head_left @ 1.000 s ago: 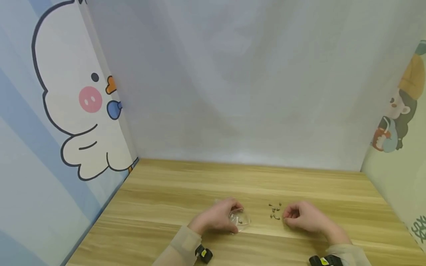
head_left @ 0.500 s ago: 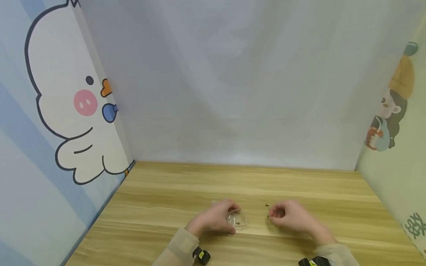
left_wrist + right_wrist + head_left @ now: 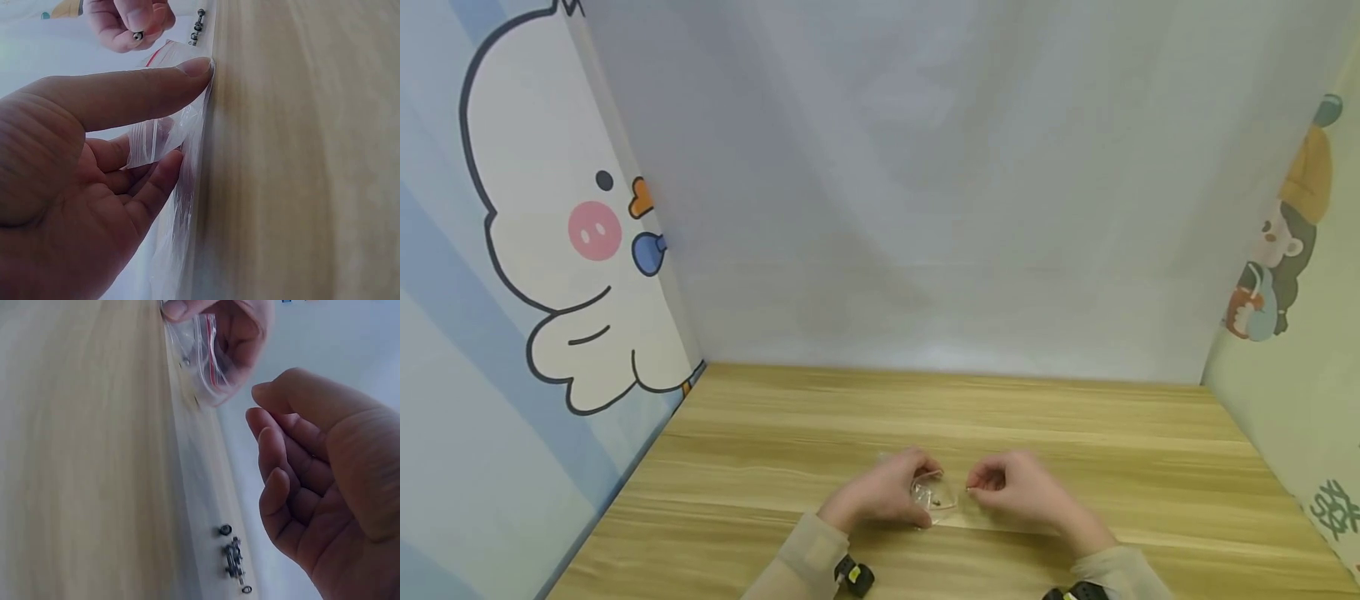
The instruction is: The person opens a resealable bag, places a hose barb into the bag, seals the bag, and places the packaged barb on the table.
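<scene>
My left hand (image 3: 883,493) holds a clear zip bag (image 3: 942,490) by its sides, with the mouth spread toward the right hand. In the left wrist view the thumb lies across the plastic, and a red line runs along the bag's edge. A small dark metal piece (image 3: 936,502) shows inside the bag. My right hand (image 3: 1028,493) is just right of the bag's mouth, apart from it. Between its thumb and forefinger it pinches a small metal piece with a round end (image 3: 138,36), too small to name. The remaining fingers are curled in.
Several loose small metal pieces (image 3: 234,557) lie on the wooden table (image 3: 820,408); in the head view the right hand hides them. A pale curtain (image 3: 925,208) stands behind the table. Printed panels (image 3: 580,317) flank it on both sides.
The right hand has moved left from the loose pieces to the bag's mouth, now with a small metal piece pinched in its fingertips. The left hand and bag have stayed about in place.
</scene>
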Motion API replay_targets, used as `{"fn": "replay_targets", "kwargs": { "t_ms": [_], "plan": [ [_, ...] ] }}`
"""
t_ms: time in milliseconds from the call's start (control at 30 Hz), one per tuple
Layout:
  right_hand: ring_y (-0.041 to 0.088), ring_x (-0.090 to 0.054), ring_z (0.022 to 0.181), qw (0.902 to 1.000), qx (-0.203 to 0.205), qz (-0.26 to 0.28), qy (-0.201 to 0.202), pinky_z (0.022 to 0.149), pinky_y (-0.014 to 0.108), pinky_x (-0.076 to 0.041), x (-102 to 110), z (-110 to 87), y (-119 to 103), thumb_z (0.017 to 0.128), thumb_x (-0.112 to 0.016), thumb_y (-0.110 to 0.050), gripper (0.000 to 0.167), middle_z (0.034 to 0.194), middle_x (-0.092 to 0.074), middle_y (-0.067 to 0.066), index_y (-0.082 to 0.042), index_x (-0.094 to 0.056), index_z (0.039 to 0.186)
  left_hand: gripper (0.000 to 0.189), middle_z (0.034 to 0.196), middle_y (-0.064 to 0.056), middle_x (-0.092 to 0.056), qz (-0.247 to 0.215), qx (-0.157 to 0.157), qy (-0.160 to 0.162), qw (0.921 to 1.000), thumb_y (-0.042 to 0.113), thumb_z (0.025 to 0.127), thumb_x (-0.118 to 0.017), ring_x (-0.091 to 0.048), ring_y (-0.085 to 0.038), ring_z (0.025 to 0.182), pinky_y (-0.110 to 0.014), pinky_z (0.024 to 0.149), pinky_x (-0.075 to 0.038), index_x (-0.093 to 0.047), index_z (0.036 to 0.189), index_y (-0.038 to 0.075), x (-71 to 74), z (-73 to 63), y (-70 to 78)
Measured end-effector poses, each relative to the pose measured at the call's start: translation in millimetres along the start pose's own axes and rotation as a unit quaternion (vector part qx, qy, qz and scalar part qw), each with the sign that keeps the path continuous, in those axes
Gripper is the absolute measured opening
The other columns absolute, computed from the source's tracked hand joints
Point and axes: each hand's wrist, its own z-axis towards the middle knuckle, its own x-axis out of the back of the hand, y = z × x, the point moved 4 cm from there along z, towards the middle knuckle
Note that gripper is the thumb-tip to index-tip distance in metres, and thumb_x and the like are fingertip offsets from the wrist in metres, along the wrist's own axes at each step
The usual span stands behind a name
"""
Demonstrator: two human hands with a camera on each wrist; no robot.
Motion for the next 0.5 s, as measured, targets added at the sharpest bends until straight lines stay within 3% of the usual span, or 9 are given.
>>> {"fn": "replay_targets", "kwargs": {
  "t_ms": [500],
  "plan": [
    [0.002,-0.063,0.07,0.9996,0.018,-0.014,0.013,0.065,0.024,-0.056,-20.9,12.8,-7.2,0.089,-0.082,-0.008,0.009,0.077,-0.069,-0.014,-0.017,-0.079,0.089,0.067,0.125,0.001,-0.066,0.004,-0.005,0.0,1.0,0.008,0.07,-0.097,-0.061,-0.013,0.116,-0.032,0.108,-0.048,-0.066,0.13,0.007,-0.8,1.0,0.5]
  ]
}}
